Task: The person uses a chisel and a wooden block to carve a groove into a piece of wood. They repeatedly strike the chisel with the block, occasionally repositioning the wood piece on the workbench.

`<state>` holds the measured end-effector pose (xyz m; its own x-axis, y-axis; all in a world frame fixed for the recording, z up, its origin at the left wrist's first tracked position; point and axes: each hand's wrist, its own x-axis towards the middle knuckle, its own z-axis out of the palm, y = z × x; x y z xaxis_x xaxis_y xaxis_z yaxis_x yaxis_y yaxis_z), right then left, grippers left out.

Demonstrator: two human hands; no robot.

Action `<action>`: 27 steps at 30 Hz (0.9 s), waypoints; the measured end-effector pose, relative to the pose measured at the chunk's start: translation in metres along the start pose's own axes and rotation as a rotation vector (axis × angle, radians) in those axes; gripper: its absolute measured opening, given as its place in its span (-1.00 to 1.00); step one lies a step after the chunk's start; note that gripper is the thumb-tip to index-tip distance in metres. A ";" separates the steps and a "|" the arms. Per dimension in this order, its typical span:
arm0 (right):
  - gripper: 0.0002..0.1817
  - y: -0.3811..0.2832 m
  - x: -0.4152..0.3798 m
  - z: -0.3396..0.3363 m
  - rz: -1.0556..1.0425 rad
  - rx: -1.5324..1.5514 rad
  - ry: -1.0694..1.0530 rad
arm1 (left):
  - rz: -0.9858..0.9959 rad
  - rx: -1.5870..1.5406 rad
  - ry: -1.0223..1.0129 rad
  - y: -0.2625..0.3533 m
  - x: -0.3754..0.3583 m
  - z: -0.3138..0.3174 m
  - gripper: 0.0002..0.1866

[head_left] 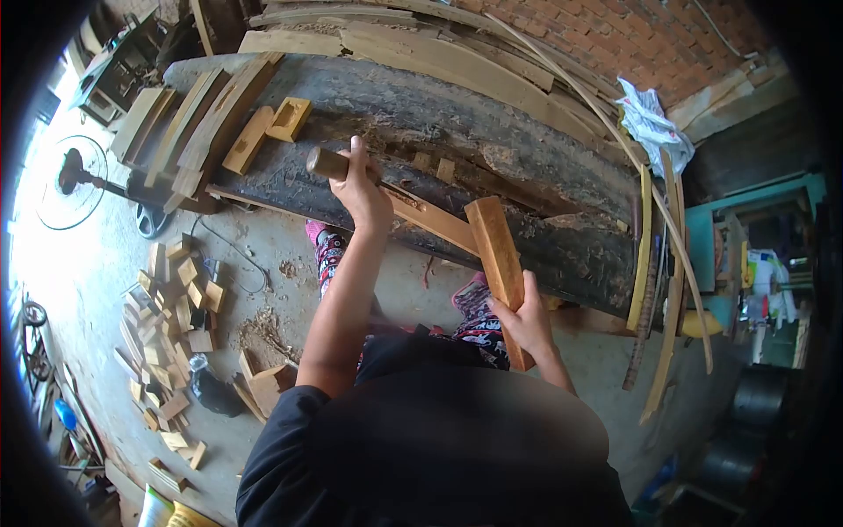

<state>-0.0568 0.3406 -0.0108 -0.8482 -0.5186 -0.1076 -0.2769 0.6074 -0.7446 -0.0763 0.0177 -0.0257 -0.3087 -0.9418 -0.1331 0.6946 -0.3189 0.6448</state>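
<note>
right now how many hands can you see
2: the left hand around a thick wooden handle, the right hand gripping a long wooden block.

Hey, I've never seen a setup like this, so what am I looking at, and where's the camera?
There's no machine: it's one picture from a camera worn on a person's head, looking down at two bare hands. The left hand grips a round wooden handle; the right hand holds a thick wooden bar. On the dark, rough bench lie a narrow wooden strip with a hollow in it, some planks and a small hollowed block.
</note>
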 end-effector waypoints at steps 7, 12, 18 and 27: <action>-0.38 -0.001 -0.019 0.001 -0.037 0.111 0.055 | 0.095 0.492 -0.485 0.021 -0.062 0.030 -0.75; -0.40 -0.005 -0.032 -0.009 0.087 0.253 0.095 | 0.422 0.763 -1.198 -0.012 -0.083 0.013 -0.69; -0.38 0.009 -0.039 -0.021 0.013 0.323 0.220 | 0.515 0.925 -1.407 -0.024 -0.092 0.006 -0.72; -0.38 -0.008 -0.036 -0.041 -0.024 0.453 0.281 | 0.421 0.987 -1.401 -0.025 -0.088 0.006 -0.65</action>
<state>-0.0429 0.3792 0.0262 -0.9496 -0.3100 0.0472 -0.1276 0.2444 -0.9612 -0.0702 0.1088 -0.0259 -0.8704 0.0244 0.4918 0.4145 0.5753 0.7051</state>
